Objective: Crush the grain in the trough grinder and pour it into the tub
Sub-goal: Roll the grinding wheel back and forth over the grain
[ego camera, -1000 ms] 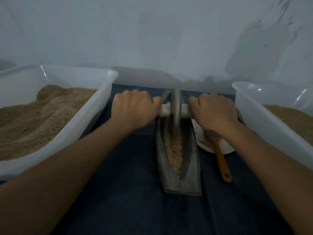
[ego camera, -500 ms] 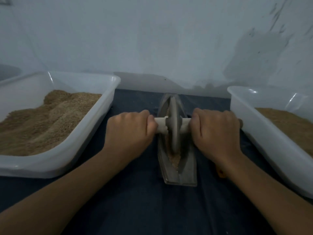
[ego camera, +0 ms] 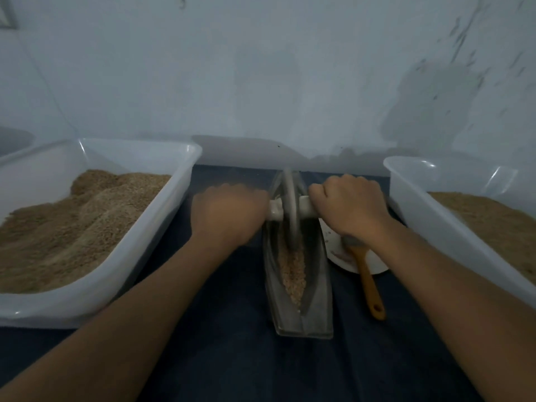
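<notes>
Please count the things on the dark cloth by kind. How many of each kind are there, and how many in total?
Tubs: 2, the left tub and the right tub, both holding grain
Trough grinder: 1, with its wheel
Plate: 1
Brush: 1, orange handle
Total: 5

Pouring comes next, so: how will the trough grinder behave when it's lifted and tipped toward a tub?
The trough looks like thick metal, so probably rigid and heavy. Its narrow base may tip sideways. The loose grain should slide out the pointed end, and the wheel could roll free unless removed.
</notes>
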Motion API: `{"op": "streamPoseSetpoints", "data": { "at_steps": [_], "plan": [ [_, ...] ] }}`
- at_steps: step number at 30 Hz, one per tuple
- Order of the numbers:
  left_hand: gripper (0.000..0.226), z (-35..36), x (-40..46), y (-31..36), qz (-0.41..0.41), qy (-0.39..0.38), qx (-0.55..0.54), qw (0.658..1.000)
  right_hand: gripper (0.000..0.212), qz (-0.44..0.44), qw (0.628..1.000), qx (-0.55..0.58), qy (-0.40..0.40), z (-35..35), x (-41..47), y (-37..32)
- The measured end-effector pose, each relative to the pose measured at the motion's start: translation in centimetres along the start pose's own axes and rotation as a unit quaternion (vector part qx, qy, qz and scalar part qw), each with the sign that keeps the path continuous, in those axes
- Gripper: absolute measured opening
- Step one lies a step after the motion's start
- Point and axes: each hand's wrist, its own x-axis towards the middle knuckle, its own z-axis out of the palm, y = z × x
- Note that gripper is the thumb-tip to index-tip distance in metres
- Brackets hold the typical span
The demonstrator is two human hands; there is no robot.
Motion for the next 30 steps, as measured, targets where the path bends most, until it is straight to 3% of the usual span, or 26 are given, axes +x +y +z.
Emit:
{"op": "streamPoseSetpoints", "data": {
  "at_steps": [4, 8, 12, 14, 18, 21, 25, 30],
  "plan": [
    [0.051, 0.1, 0.0, 0.1, -0.031, 0.004, 0.025, 0.999, 0.041, -0.078, 0.996, 0.029, 0.012, -1.3, -1.2, 0.6],
    [0.058, 0.1, -0.6, -0.1, -0.03, 0.033, 0.0, 0.999, 0.038, -0.143, 0.98, 0.023, 0.139, -4.0, -2.7, 1.3],
    [0.061, 0.5, -0.6, -0.1, -0.09, 0.022, -0.076, 0.993, 0.024, -0.148, 0.963, 0.012, 0.225, -6.3, -5.8, 1.9],
    [0.061, 0.6, -0.6, -0.4, -0.117, 0.002, -0.104, 0.988, 0.02, -0.147, 0.97, -0.009, 0.195, -6.7, -7.6, 2.4],
    [0.059, 0.6, -0.5, -1.0, -0.164, -0.002, -0.12, 0.979, 0.011, -0.2, 0.978, -0.057, -0.024, -5.1, -11.2, 3.3],
    [0.055, 0.4, -0.2, -1.4, -0.197, -0.007, -0.134, 0.971, 0.041, -0.221, 0.963, -0.035, -0.148, -3.8, -13.0, 4.2],
    [0.056, 0.3, 0.1, -1.5, -0.233, -0.02, -0.17, 0.957, 0.06, -0.24, 0.961, -0.064, -0.118, -2.9, -13.2, 4.6],
    [0.059, 0.1, -0.1, -1.4, -0.266, -0.071, -0.206, 0.939, 0.034, -0.273, 0.959, -0.044, -0.068, -3.5, -13.5, 4.6]
  ]
}}
